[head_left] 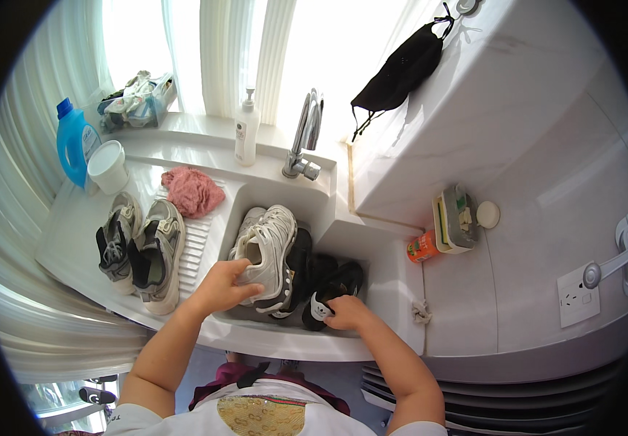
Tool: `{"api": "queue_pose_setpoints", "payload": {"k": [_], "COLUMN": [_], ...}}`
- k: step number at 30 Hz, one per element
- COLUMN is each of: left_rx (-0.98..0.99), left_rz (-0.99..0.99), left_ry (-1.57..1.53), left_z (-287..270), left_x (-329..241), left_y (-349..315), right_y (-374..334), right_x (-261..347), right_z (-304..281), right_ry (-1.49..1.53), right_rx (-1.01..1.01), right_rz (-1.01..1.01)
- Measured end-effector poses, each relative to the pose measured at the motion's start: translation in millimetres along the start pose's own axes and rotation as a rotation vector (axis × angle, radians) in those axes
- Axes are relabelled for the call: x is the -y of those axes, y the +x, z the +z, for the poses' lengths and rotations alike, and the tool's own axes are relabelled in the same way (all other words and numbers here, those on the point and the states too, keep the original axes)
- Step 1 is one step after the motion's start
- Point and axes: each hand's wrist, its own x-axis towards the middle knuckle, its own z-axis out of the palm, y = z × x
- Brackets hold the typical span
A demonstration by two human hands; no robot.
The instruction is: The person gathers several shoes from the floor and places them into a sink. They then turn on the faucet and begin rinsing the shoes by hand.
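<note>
In the white sink basin [394,309], a white sneaker [267,251] stands toe up, its heel toward me. My left hand [223,289] is closed at that heel, with the fingertips partly hidden by the shoe. Another pale shoe [247,224] shows behind it on the left. Farther right in the basin are black shoes [301,261]. My right hand [346,312] pinches the heel of a black sneaker [341,282] that has a white heel patch.
Grey sneakers [160,251] and a pink cloth [192,192] lie on the ribbed drainboard, left. Behind are a blue detergent bottle [75,145], white tub [108,167], pump bottle [246,131] and faucet [305,138]. An orange can [422,247] sits by a caddy [456,218] on the right.
</note>
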Motion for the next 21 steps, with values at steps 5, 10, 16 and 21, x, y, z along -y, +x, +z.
{"api": "queue_pose_setpoints", "payload": {"k": [5, 10, 16, 21], "left_rx": [0.024, -0.037, -0.038, -0.044], "left_rz": [-0.043, 0.083, 0.111, 0.077], "left_ry": [0.031, -0.029, -0.001, -0.058], "left_z": [0, 13, 18, 15], "left_x": [-13, 5, -5, -15], "left_y": [-5, -4, -5, -10], "right_y": [-56, -77, -91, -95], "right_x": [-45, -74, -76, -30], "right_z": [-52, -49, -41, -41], "right_ry": [-0.023, 0.023, 0.233, -0.109], "right_rx": [0.042, 0.047, -0.065, -0.423], "right_rz": [0.189, 0.28, 0.325, 0.25]}}
